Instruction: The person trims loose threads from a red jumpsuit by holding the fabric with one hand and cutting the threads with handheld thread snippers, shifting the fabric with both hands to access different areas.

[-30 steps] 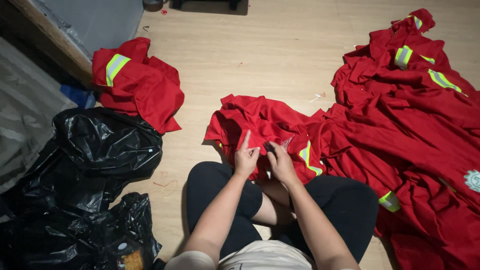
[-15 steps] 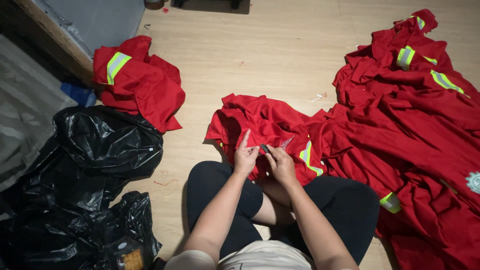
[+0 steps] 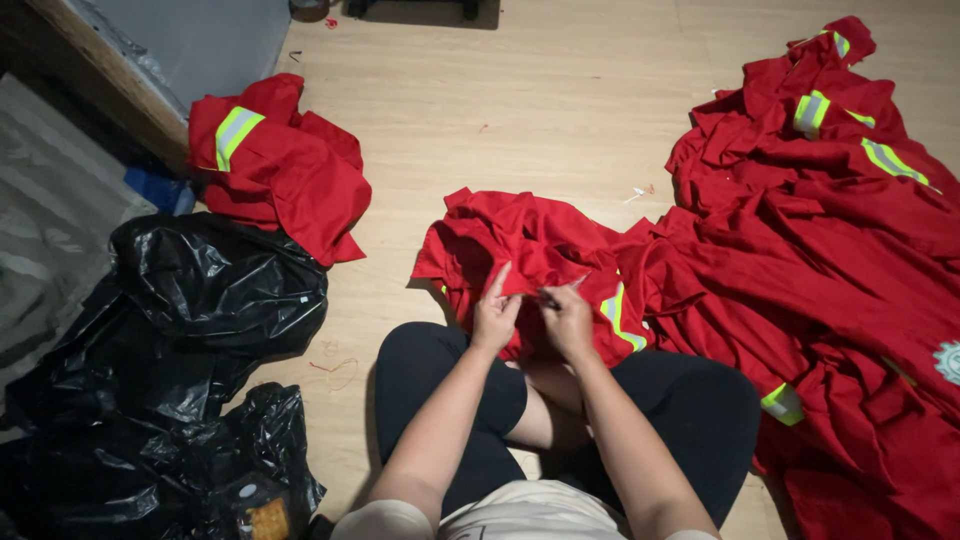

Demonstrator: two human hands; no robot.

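Red fabric of the garment sits pinched in the left hand, thumb and fingers closed on a fold, index finger sticking up. Right hand clenched round a small slim tool, tip at the cloth just beside the left fingers; exact kind too small to tell, maybe thread snips. Garment lies on the wooden floor right in front of the crossed legs, partly over the lap, with a yellow-green reflective stripe near the right hand. To do this well, my read: keep the fold taut with the left hand, work only the tool tip at the loose bit, fingers out of its path, don't nick the cloth. Further right, touching the garment, a big heap of red workwear with the same stripes. Upper left, well apart, a smaller folded red pile. Left side, black plastic bags, crumpled. Loose thread scraps on the floor between bags and knee.
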